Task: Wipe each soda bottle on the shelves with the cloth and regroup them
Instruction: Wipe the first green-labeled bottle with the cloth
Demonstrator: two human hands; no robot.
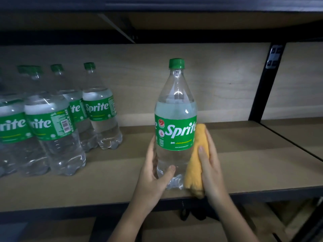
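While the left hand point(153, 173) curls round the lower part of the bottle point(175, 124), thumb across the clear front and fingers behind it, the right hand point(209, 163) presses the cloth point(196, 159) against the bottle's right side, its fingers laid fairly straight along the fabric and its thumb resting on the front of it. The bottle stands upright near the front edge of the shelf point(244, 165), a tall clear plastic one with a rounded shoulder, a narrow neck, a ribbed green screw cap and a lobed base; a glossy green label wraps its middle, and the colourless liquid reaches to just above that label. The cloth is orange-yellow, soft and fuzzy, folded into a long thick roll that runs from the label's height down to the shelf edge, where its lower end hangs slightly over. The shelf is a flat board of pale, matt wood grain with a dark metal rim along its front, and a similar wooden panel forms the back. Well apart to the left, a group of like bottles point(52, 130) stands close together in rows, caps green, labels green, their clear walls catching bright glints. At the right a dark metal upright point(262, 88) with a bolted bracket divides this bay from the next.
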